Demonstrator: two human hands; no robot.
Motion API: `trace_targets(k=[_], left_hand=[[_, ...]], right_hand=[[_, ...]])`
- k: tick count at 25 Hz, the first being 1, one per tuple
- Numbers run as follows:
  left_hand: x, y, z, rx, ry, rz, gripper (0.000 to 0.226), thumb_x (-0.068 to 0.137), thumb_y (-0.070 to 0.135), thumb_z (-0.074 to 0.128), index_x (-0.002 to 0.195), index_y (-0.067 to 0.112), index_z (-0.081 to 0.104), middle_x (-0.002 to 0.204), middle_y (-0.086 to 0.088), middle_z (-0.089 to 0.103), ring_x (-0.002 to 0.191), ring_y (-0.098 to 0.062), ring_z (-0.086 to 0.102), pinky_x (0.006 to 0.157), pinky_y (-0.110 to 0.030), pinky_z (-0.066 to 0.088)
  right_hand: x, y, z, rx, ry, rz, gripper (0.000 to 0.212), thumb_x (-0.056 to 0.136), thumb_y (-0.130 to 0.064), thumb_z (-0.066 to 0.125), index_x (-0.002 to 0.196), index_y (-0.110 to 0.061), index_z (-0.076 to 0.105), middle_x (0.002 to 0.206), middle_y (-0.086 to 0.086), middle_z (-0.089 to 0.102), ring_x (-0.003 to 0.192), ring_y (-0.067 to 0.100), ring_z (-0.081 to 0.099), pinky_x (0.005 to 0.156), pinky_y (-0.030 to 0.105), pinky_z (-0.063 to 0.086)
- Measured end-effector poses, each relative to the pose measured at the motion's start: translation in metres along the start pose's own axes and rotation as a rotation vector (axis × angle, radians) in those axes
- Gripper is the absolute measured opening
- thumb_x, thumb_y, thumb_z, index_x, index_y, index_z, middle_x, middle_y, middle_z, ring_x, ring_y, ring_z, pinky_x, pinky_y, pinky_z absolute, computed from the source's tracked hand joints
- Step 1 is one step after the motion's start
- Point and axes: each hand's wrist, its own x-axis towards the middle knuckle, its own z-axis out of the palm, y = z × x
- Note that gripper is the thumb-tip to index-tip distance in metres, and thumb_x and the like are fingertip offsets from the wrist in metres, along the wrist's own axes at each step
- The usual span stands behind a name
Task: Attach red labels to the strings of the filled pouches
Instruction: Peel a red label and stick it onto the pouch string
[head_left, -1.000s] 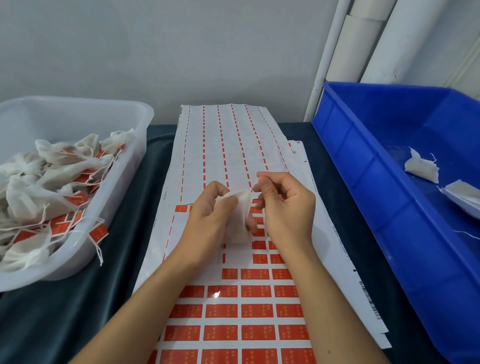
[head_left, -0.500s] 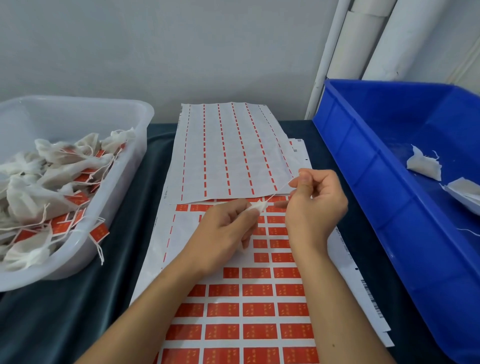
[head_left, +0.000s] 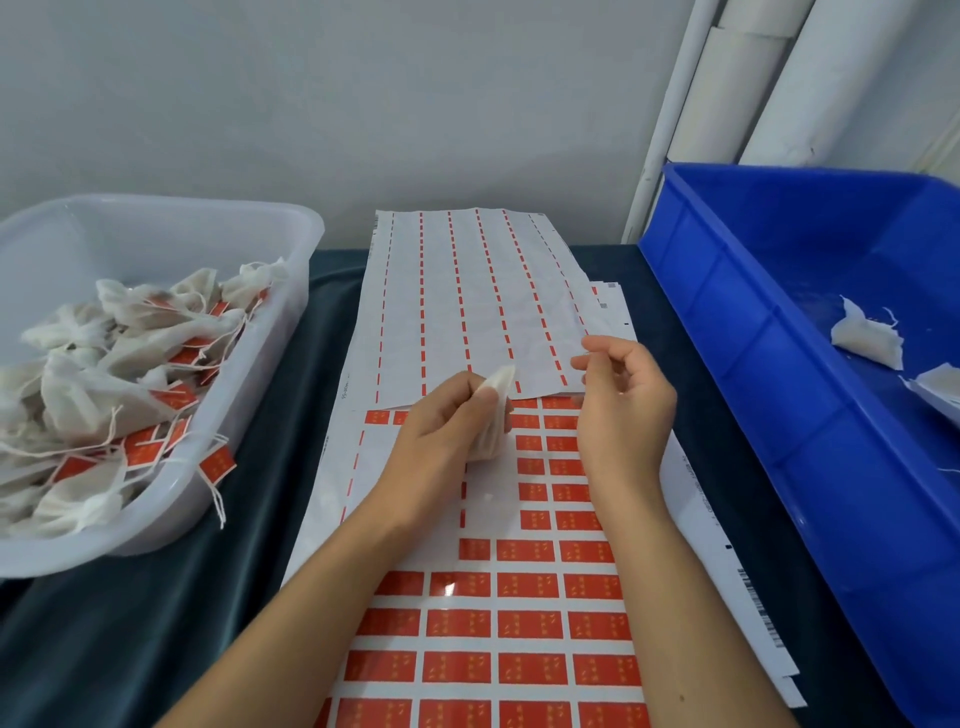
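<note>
My left hand (head_left: 441, 431) grips a small white filled pouch (head_left: 496, 415) over the label sheets, with the pouch's top corner poking up past my fingers. My right hand (head_left: 623, 410) hovers just right of it, fingers loosely curled, thumb and index finger slightly apart. I see no string between the pouch and that hand. Under both hands lies a sheet of red labels (head_left: 524, 623), with its upper rows partly peeled away.
A spent backing sheet (head_left: 467, 301) lies behind the hands. At the left stands a white tub (head_left: 291, 270) full of labelled pouches (head_left: 119, 374). A blue bin (head_left: 753, 364) at the right holds a few unlabelled pouches (head_left: 867, 335). Dark cloth covers the table.
My right hand drew the string out to the right and now has its fingers apart, with no string showing. My left hand has turned the pouch more upright.
</note>
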Motion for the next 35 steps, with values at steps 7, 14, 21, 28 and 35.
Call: trace_targets(k=[7,14,21,28,35], left_hand=[[0.005,0.000,0.000,-0.053,0.079,-0.029,0.029,0.104,0.047,0.054,0.102,0.024,0.071,0.100,0.007,0.077,0.093,-0.013,0.075,0.076,-0.022,0.060],[0.007,-0.003,-0.001,-0.042,0.056,0.009,0.030,0.106,0.040,0.054,0.100,0.016,0.072,0.098,-0.008,0.074,0.094,-0.030,0.071,0.085,-0.036,0.061],[0.006,-0.004,-0.001,0.047,-0.007,0.005,0.034,0.097,0.057,0.051,0.093,0.030,0.072,0.093,0.007,0.075,0.087,-0.014,0.074,0.074,-0.019,0.060],[0.007,-0.005,-0.005,0.073,-0.040,-0.054,0.038,0.105,0.050,0.050,0.092,0.020,0.070,0.090,0.003,0.074,0.087,-0.020,0.075,0.078,-0.025,0.061],[0.012,-0.001,-0.009,-0.256,0.005,-0.023,0.038,0.101,0.052,0.055,0.126,0.031,0.074,0.129,0.007,0.073,0.120,-0.022,0.070,0.097,-0.040,0.060]], right_hand=[[-0.008,-0.002,0.002,-0.124,-0.081,-0.270,0.031,0.101,-0.015,0.055,0.105,-0.042,0.069,0.115,-0.041,0.054,0.122,0.002,0.053,0.087,0.006,0.047],[-0.016,-0.002,0.013,0.018,-0.579,-0.162,0.023,0.105,-0.039,0.055,0.124,-0.046,0.065,0.120,-0.032,0.065,0.115,-0.007,0.060,0.081,0.010,0.054],[-0.016,-0.005,0.008,-0.035,-0.309,-0.175,0.007,0.096,-0.042,0.067,0.090,-0.045,0.070,0.094,-0.037,0.068,0.095,-0.012,0.063,0.069,-0.002,0.046],[-0.014,-0.006,0.007,-0.059,-0.244,-0.164,0.010,0.092,-0.043,0.072,0.085,-0.048,0.068,0.090,-0.042,0.066,0.094,-0.012,0.063,0.062,0.001,0.047],[-0.019,0.001,0.014,-0.193,-0.365,-0.305,0.007,0.095,-0.037,0.071,0.092,-0.041,0.067,0.083,-0.033,0.063,0.094,-0.014,0.060,0.072,-0.003,0.042]])
